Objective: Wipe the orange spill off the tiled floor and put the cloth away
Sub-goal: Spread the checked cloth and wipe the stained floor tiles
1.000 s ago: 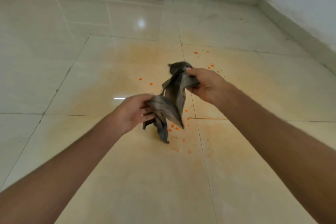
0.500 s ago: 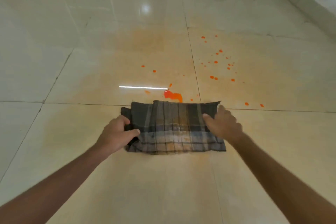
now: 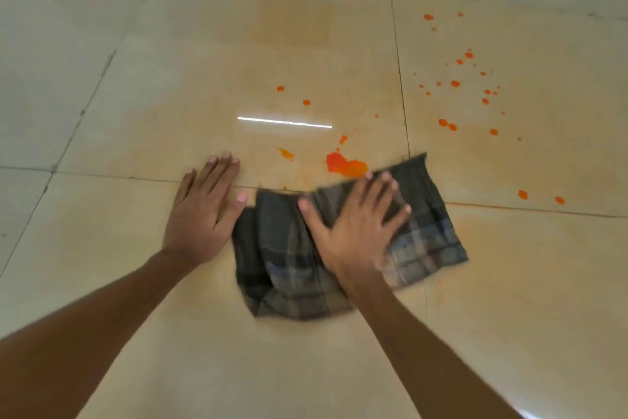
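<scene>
A dark grey plaid cloth [image 3: 282, 248] lies folded and bunched on the beige tiled floor [image 3: 339, 367]. My right hand [image 3: 353, 228] presses flat on the cloth with spread fingers. My left hand [image 3: 204, 208] rests flat on the bare tile just left of the cloth, thumb near its edge. A bright orange puddle [image 3: 345, 164] sits right beyond the cloth's far edge, by my right fingertips. Several orange drops [image 3: 455, 84] are scattered farther right and beyond.
A faint orange smear [image 3: 292, 21] tints the tiles ahead. Grout lines [image 3: 401, 78] cross the floor. Two more drops [image 3: 540, 197] lie to the right of the cloth. A light reflection [image 3: 285, 122] streaks the tile.
The cloth went from hanging between both hands to lying on the floor. Both hands have let go of its edges; the right now presses on top, the left lies on the tile.
</scene>
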